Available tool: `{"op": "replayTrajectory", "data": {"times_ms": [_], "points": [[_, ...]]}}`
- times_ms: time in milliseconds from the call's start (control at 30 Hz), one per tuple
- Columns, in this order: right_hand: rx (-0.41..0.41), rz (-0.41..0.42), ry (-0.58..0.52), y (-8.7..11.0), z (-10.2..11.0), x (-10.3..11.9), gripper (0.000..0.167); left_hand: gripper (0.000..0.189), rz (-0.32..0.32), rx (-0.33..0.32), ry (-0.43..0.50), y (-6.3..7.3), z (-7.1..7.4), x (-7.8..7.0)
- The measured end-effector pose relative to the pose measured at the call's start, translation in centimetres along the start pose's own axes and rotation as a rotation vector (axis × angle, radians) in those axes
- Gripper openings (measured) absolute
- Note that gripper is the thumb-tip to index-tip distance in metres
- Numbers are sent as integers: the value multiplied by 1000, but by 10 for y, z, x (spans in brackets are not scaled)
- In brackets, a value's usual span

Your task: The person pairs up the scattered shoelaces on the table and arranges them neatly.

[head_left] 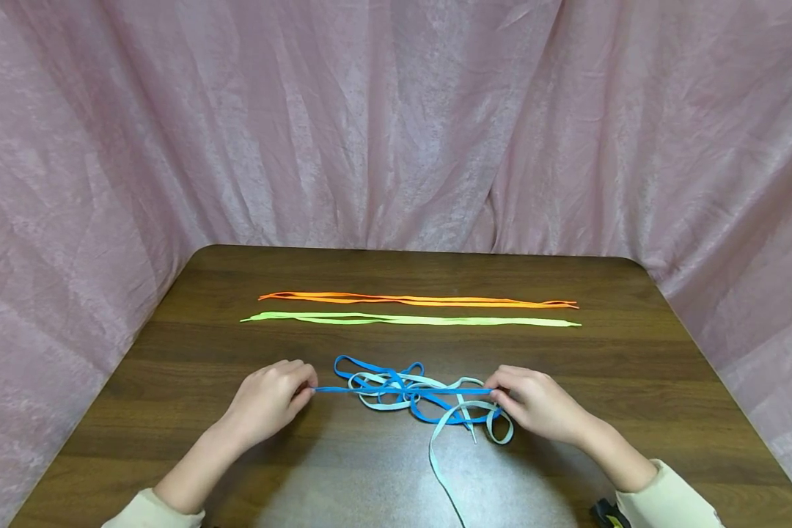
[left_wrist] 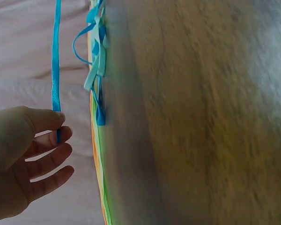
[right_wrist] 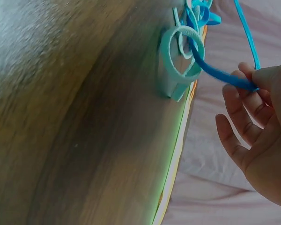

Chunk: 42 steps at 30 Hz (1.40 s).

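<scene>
A blue shoelace (head_left: 435, 391) is stretched level between both hands, above a loose tangle. My left hand (head_left: 273, 400) pinches its end between thumb and forefinger; in the left wrist view the short tip (left_wrist: 58, 136) pokes out below the thumb. On the other side my right hand (head_left: 534, 402) pinches the same lace, which bends back from the fingers toward the tangle in the right wrist view. Pale mint shoelace (head_left: 435, 440) loops through the blue coils, one strand trailing toward the front edge. A round mint loop (right_wrist: 166, 56) stands near the right hand.
Beyond the tangle, a yellow-green shoelace (head_left: 409, 320) and an orange shoelace (head_left: 409, 300) lie straight across the brown wooden table (head_left: 171, 352). Pink curtains (head_left: 396, 125) hang behind it. A small black object (head_left: 609, 513) shows by the right sleeve.
</scene>
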State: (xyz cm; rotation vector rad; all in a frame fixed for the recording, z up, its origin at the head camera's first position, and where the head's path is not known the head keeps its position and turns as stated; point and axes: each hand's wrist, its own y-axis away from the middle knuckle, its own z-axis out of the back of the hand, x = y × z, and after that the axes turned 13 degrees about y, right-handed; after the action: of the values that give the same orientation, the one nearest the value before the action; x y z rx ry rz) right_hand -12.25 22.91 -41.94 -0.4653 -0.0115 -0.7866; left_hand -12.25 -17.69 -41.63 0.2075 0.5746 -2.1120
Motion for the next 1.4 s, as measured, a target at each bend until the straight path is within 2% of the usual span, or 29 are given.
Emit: {"op": "replayTrajectory", "data": {"times_ms": [233,533,733,1000,1400], "points": [[-7,-16,10,5,3,-6,16,17,38,18,12,2,5,6],[-19,-36,51,13,11,-13,20,19,55,-6,8,5,12,15],[-17,-50,93,18,16,-18,22,19,95,-22,9,7,16,23],[-34,-58,108,24,22,-22,24,19,136,-21,-5,12,22,34],[-53,-105,114,32,31,-30,27,17,232,-34,-7,21,32,55]]}}
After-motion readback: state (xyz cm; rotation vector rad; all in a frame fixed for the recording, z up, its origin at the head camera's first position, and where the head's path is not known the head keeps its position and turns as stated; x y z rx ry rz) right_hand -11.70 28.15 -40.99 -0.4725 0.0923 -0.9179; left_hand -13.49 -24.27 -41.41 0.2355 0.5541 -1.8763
